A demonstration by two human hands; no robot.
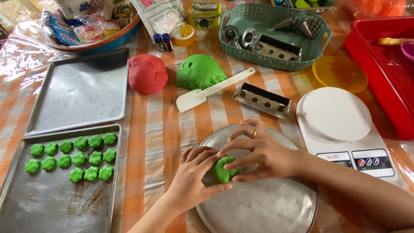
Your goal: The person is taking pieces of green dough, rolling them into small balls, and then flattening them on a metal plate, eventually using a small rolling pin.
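Observation:
Both my hands press a small lump of green dough (224, 169) on a round metal plate (263, 206). My left hand (194, 174) cups the lump from the left, fingers curled against it. From the right, my right hand (258, 153), a ring on one finger, covers its top and far side. Most of the lump is hidden between the hands.
A tray (26, 203) at the left holds several green flower-shaped dough pieces (71, 157). An empty tray (79, 92) lies behind it. Red dough (147, 73), green dough (199, 71), a white spatula (207, 91), a metal mould (261, 100), a white kitchen scale (340, 125) and a green basket (271, 36) stand beyond.

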